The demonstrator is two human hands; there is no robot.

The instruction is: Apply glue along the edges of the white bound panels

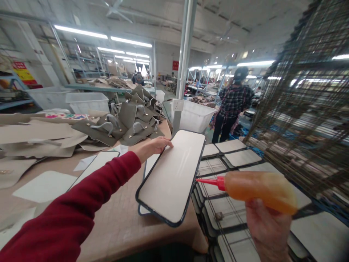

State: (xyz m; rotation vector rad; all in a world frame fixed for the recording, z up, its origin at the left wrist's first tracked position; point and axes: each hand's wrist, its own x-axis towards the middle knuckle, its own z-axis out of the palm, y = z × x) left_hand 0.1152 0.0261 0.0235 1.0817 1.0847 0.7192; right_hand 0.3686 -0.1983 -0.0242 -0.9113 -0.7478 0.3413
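Note:
My left hand [159, 145], in a red sleeve, grips the upper left edge of a pale rounded panel with a dark edge [174, 174], thumb on top. The panel is tilted above the table. Partly hidden beneath it is another dark-edged panel [145, 211]. My right hand [268, 227] is wrapped round a squeeze bottle [259, 187] of amber liquid with a red nozzle. The bottle lies nearly level, and its tip points left at the panel's right edge. Whether the tip touches that edge, I cannot tell.
Grey-brown bag pieces with handles [131, 122] are heaped at the back of the paper-covered table [117, 218]. On the right, pale panels lie on wire racks [226, 211], beside upright wire racks [294, 83]. A metal post [182, 72], white bin [193, 116] and person [231, 102] stand beyond.

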